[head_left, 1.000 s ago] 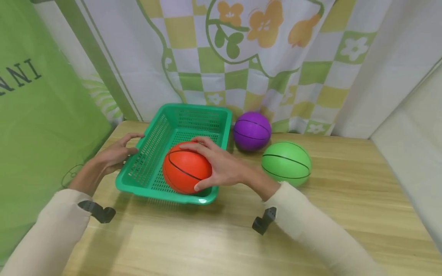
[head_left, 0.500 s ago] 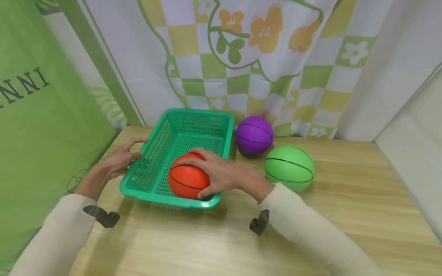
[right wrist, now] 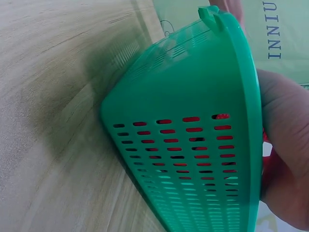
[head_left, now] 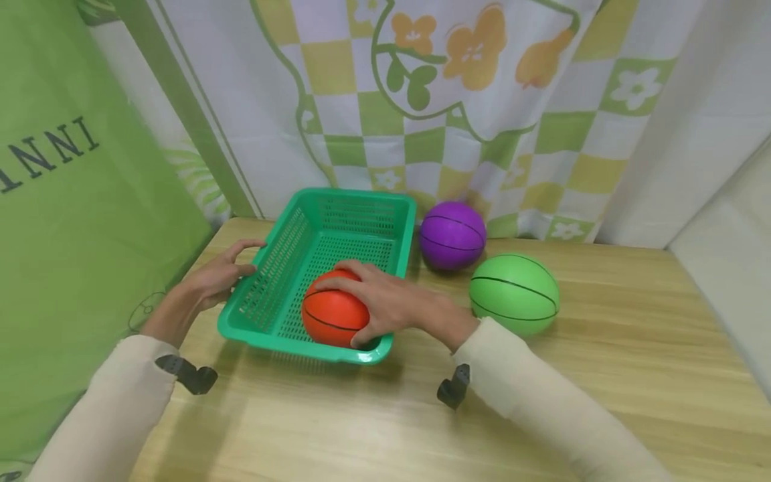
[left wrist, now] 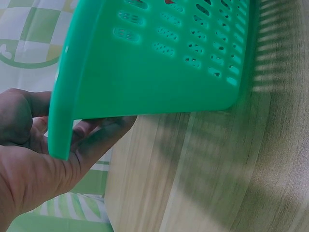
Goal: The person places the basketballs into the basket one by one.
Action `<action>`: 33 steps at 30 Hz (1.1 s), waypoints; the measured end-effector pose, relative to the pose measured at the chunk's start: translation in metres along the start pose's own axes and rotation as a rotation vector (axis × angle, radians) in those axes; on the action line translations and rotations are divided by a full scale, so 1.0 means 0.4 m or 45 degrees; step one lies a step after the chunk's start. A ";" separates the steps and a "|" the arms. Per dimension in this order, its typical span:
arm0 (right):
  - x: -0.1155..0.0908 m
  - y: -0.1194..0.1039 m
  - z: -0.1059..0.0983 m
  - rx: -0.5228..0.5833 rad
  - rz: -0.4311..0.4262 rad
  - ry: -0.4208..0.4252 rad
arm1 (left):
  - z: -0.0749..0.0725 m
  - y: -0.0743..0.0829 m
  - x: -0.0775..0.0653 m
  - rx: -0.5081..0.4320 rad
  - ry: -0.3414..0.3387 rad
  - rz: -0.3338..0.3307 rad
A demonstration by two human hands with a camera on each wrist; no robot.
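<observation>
One ball in, two still out.
On the pale wooden table [head_left: 542,402], my left hand [head_left: 219,276] steadies the green perforated plastic basket [head_left: 355,211]; my right hand [head_left: 385,301] grips the orange rubber ball [head_left: 328,314] inside. The green ball [head_left: 514,293] and purple ball [head_left: 452,235] wait outside.

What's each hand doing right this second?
Left hand: fingers straight, touching the green basket's left rim, gripping nothing.
Right hand: curled over the orange ball, holding it inside the basket.
</observation>
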State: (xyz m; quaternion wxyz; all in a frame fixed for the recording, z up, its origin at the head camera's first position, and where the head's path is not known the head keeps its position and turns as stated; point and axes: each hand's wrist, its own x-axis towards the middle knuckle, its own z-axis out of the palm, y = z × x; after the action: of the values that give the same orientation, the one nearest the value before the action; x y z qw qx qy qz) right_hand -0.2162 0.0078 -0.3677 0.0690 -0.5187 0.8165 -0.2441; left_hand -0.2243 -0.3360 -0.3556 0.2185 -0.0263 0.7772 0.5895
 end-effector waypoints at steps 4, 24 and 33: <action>0.003 0.001 0.000 0.010 0.009 -0.017 | 0.001 -0.002 0.000 0.002 0.002 -0.001; -0.022 -0.020 -0.045 -0.065 0.021 -0.073 | 0.009 0.008 0.001 -0.006 0.000 -0.020; -0.060 -0.033 -0.085 -0.139 0.012 -0.056 | 0.005 0.006 -0.002 0.021 0.007 -0.019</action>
State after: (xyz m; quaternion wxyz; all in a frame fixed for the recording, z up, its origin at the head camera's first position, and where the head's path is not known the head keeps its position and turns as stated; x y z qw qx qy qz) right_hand -0.2068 0.0356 -0.3353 0.0598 -0.5231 0.8292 -0.1874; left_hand -0.2237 -0.3334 -0.3535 0.2208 -0.0319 0.7825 0.5813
